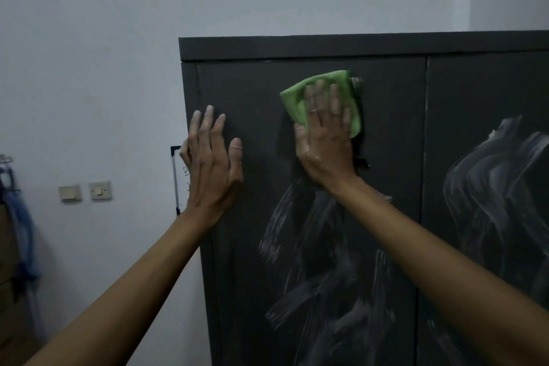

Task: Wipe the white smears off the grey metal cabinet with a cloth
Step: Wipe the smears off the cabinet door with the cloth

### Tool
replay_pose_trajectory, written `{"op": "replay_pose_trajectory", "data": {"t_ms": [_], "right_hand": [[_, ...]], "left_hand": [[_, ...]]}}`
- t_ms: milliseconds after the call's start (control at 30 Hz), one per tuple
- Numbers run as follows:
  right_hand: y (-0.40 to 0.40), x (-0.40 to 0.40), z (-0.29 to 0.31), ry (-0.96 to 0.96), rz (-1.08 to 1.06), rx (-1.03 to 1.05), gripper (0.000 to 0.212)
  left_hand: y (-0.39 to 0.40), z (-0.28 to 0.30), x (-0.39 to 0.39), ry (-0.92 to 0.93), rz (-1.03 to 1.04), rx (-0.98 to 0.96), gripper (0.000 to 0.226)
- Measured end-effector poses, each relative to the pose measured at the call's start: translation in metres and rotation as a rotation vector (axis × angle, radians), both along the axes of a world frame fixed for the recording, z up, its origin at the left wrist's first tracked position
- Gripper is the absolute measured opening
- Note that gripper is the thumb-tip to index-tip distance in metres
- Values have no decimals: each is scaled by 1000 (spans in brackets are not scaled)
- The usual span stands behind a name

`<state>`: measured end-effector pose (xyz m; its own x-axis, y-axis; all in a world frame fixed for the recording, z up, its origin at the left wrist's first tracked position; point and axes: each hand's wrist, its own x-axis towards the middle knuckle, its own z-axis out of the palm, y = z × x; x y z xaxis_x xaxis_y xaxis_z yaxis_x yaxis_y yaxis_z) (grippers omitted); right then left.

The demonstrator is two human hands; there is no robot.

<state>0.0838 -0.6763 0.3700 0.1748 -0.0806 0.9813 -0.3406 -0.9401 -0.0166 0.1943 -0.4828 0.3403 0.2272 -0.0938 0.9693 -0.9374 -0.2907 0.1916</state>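
the right hand [325, 140] presses a green microfibre cloth [294, 101] flat against the upper left door of the grey metal cabinet [297, 47], fingers spread open over it rather than clenched. the left hand [212, 163] braces open-palmed on the door's left edge, holding nothing. the top of that door looks clean; heavy white smears [312, 261] remain below the cloth and on the right door [490, 187], so most wiping is left. a small whiteboard [178, 178] behind the cabinet carries writing, too dim to read.
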Motion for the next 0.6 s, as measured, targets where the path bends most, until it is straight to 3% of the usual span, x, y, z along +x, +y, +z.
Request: {"op": "replay_pose_trajectory", "data": {"t_ms": [133,233,300,433,600], "right_hand": [[20,16,-35,316,61,-383,73],[4,3,-54,363,49,-460,69],[-8,-7,-56,281,28,-410,70],[-9,-7,-27,81,6,-122,71],[21,23,5,84,34,-46,72]], "left_hand": [[2,0,1,18,-19,-21,56],[0,0,-2,22,-29,4,57],[1,1,-4,-10,-10,37,58],[11,5,1,-27,13,41,58],[27,-9,14,35,58,34,61]]}}
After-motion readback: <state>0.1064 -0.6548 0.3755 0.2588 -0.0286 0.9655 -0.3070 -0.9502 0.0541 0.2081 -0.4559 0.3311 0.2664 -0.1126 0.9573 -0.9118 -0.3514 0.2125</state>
